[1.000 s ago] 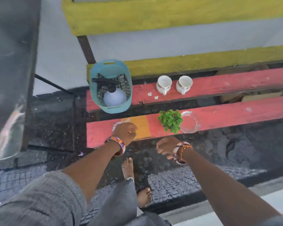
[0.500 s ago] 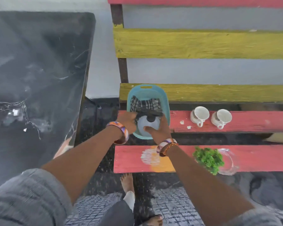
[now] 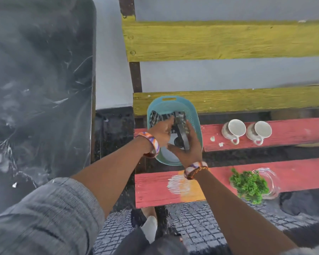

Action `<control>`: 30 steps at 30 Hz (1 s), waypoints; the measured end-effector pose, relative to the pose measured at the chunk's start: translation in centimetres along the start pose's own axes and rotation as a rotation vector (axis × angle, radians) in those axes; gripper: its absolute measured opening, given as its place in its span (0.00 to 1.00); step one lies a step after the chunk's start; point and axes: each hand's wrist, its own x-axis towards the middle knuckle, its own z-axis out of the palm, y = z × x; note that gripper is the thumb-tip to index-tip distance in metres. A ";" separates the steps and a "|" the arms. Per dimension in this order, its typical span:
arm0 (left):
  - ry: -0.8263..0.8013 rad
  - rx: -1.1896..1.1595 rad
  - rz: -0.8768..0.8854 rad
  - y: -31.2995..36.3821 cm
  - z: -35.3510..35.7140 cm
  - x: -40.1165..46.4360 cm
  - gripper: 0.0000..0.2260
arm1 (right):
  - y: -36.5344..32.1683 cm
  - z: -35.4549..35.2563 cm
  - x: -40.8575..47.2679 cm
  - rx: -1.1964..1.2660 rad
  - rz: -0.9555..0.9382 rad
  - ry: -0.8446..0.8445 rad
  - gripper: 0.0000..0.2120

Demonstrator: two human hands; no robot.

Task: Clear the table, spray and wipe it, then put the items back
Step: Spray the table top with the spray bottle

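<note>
Both hands have gone deeper into the teal basket (image 3: 194, 115) since half a second ago. Left hand (image 3: 161, 132) lies on the striped cloth (image 3: 156, 117); whether it grips is not visible. Right hand (image 3: 187, 146), fingers extended, cups the spray bottle (image 3: 180, 138) between the hands. Black table (image 3: 41, 85) is well left of the left hand. Step judged: fetching spray and cloth. Next move calls for a firm hold and a lift out.
</note>
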 end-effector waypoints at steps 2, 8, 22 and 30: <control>0.053 -0.027 0.029 -0.6 -0.5 0.6 0.34 | -0.3 0.4 0.6 -0.028 -0.083 -0.048 0.42; 0.255 -0.093 0.035 -1.6 -4.5 -0.9 0.24 | -1.7 1.7 0.3 -0.157 -0.177 0.048 0.27; 0.624 -0.302 0.353 -1.7 -10.8 -18.2 0.16 | -19.0 2.1 -10.1 0.557 -0.292 -0.008 0.07; 0.791 -0.103 0.251 -7.4 -18.4 -25.1 0.16 | -28.2 4.7 -12.6 0.374 -0.361 -0.048 0.12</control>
